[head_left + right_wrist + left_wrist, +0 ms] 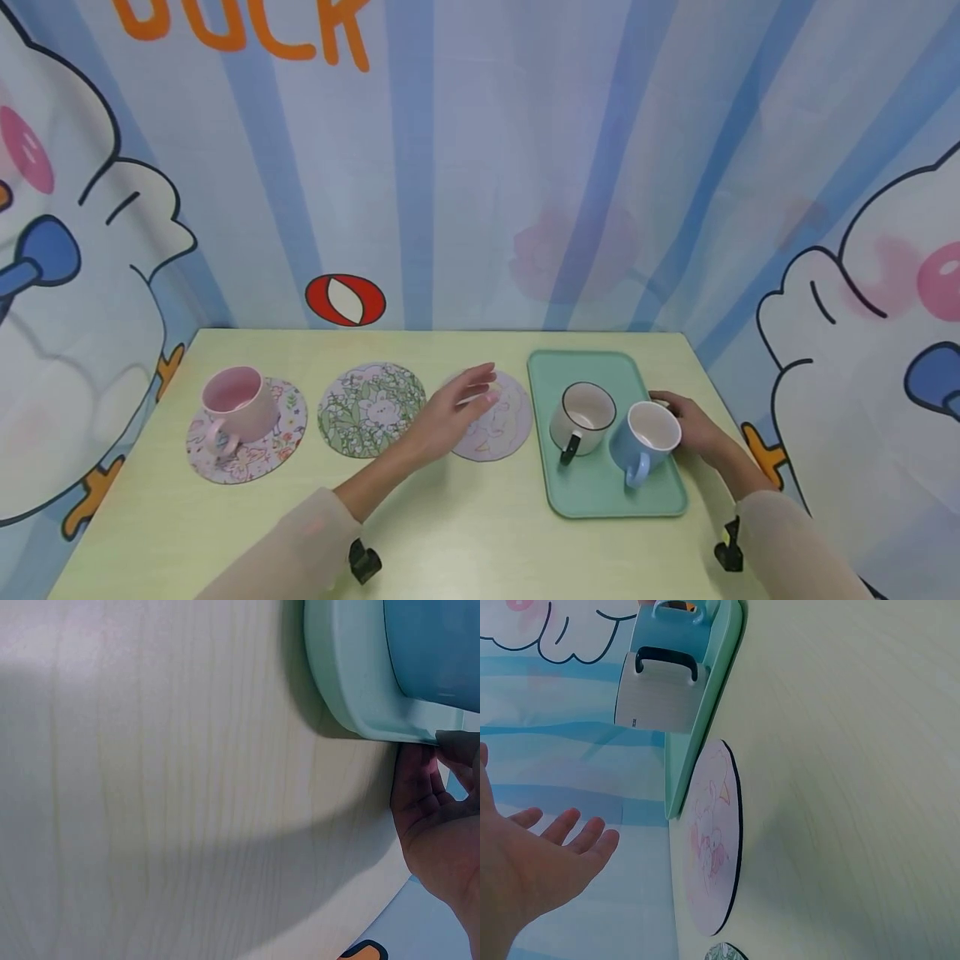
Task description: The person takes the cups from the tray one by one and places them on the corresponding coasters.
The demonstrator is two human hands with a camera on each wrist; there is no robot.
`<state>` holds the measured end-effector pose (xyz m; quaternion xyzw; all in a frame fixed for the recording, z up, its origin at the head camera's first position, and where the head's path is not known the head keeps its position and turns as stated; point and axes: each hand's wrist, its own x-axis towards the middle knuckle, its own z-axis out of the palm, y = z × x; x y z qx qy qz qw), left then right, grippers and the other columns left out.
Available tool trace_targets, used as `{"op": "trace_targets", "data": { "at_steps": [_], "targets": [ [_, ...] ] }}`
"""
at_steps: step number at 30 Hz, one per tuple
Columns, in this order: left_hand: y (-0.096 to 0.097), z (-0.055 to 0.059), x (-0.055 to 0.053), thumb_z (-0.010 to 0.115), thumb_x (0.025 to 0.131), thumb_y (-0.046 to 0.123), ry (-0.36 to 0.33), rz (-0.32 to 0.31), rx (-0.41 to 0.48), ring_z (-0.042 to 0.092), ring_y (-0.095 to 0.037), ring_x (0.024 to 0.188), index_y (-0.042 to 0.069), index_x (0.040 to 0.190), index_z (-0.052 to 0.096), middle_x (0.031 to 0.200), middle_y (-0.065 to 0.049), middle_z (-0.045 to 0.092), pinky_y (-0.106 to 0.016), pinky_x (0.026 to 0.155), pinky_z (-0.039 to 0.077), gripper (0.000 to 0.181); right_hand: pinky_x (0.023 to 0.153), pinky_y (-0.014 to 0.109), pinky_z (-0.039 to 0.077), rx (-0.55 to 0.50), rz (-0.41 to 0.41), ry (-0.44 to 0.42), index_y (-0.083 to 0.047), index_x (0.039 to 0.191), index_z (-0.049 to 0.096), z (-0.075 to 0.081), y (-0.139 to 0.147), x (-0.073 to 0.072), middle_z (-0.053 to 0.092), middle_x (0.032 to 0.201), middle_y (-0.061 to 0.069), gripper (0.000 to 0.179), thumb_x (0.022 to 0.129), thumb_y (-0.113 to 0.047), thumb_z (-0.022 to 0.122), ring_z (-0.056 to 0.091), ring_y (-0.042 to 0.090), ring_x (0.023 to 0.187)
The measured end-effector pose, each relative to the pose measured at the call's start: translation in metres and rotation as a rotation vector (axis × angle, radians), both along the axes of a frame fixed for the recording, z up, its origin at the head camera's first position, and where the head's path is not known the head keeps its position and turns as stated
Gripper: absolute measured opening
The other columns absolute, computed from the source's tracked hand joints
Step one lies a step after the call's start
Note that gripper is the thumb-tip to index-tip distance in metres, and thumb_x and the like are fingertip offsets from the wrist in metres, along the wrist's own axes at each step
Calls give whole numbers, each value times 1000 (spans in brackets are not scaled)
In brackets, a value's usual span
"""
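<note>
My left hand [442,415] hovers over the pale pink round coaster [491,433], fingers extended and nothing in it; the left wrist view shows its palm side. My right hand [693,427] is at the right edge of the mint green tray [558,490]. In the right wrist view its thumb [454,744] lies at the tray's rim and the fingers curl against the outside, pinching that edge. On the tray stand a white mug with a black handle [583,412] and a blue mug [647,437], both upright. The blue mug partly hides the right hand's fingers.
A pink mug [251,412] stands on a flowered round coaster [288,417] at the table's left. Between it and the pale coaster lies a green leafy coaster [372,408]. A striped cartoon curtain [480,208] hangs behind the pale wooden table [450,550].
</note>
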<state>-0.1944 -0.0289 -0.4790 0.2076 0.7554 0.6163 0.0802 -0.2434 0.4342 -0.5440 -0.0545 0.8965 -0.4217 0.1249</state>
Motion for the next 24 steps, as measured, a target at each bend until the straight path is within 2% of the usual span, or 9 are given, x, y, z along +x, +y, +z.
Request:
{"op": "trace_targets", "data": {
  "at_steps": [3,9,15,18,24],
  "targets": [
    [3,0,-1,57,111,29,21,-13,-4,48,-35,146,11,162,42,157,-11,52,-51,118,41,56,81,36,52,2,2,4,12,156,38,2,-1,-1,65,119,25,61,104,-8,62,60,24,99],
    [11,-4,-1,57,111,29,12,-11,14,49,-35,145,11,162,43,156,-12,53,-51,117,42,55,80,35,52,-7,-7,5,11,156,39,0,1,0,65,117,25,61,103,-8,64,60,25,97],
    [20,-8,4,58,111,28,-3,-18,42,51,-35,144,9,160,45,154,-13,55,-52,116,43,55,80,34,52,-1,-6,5,12,156,38,-1,2,0,66,117,24,60,103,-6,63,60,23,97],
    [24,-11,7,58,111,30,-20,-22,35,52,-33,144,11,161,45,155,-12,55,-51,115,44,55,79,35,52,-1,12,13,13,155,37,-2,2,-1,66,117,24,59,104,-5,61,59,22,96],
    [33,-20,13,57,111,33,-33,-33,12,52,-36,143,9,160,45,155,-14,55,-53,116,44,56,80,35,52,-30,17,1,12,156,37,-1,3,-1,66,119,23,61,104,-6,61,60,22,97]
  ]
}}
